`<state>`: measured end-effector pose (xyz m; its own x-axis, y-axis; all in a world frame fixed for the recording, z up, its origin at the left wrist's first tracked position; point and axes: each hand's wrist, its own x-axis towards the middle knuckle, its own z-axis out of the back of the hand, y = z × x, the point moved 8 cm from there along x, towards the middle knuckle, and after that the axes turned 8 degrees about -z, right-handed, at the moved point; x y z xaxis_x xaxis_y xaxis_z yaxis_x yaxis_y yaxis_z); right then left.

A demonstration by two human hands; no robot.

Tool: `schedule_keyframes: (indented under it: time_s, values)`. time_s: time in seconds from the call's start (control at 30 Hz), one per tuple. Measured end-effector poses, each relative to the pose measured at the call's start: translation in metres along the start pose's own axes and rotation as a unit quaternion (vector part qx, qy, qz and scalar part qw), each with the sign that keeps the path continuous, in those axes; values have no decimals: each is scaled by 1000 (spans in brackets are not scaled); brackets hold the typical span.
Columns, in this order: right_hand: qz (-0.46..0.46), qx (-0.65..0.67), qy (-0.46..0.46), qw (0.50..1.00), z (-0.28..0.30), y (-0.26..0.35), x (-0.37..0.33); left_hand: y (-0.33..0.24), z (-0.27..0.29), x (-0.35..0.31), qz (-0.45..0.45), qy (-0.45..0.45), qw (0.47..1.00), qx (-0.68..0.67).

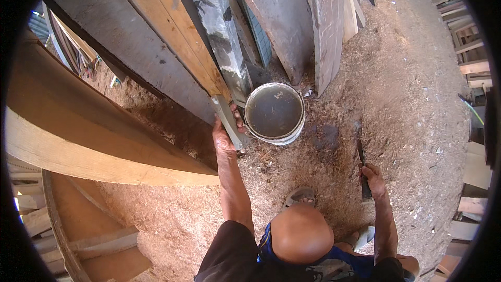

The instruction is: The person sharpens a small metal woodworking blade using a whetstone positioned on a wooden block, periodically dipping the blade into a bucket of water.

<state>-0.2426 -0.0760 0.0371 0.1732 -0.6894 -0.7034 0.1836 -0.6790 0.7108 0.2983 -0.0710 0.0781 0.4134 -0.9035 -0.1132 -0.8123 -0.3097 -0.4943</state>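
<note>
My left hand [224, 137] is wrapped round a grey bar-shaped block [227, 119] that looks like a whetstone. It is held tilted, just left of a white bucket [275, 138] of murky grey water, beside the lower end of a yellowish timber. Out to the right, apart from the bucket, my right hand [372, 177] is closed on a long, dark, chisel-like tool [361, 151]. A narrow part of the tool points away from me, and a broader dark end sticks out below the fingers. Its exact shape is hard to make out.
Boards and planks [284, 21] lean upright behind the bucket. A large curved wooden piece [104, 149] sweeps across the left. Shavings cover the ground [402, 99], with a dark wet patch [326, 137] right of the bucket. Stacked timber [472, 68] lines the right edge.
</note>
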Motion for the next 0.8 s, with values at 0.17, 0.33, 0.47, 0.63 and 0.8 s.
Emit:
schedule_keyframes:
  time_s: [0.17, 0.33, 0.47, 0.63, 0.8]
  values:
    - [6, -21, 8, 1000, -6, 4, 1, 0, -19, -10, 33, 46, 997, -56]
    - [-13, 11, 16, 1000, -14, -1, 3, -10, -24, -15, 15, 80, 996, 45]
    - [-25, -1, 12, 1000, -15, -4, 1, -6, -22, -16, 16, -22, 996, 90]
    - [-24, 24, 21, 999, -14, -4, -2, -15, -8, -14, 20, -10, 993, 117]
    - [-19, 31, 24, 999, -6, -9, -3, -36, -11, -11, -69, -42, 921, 382]
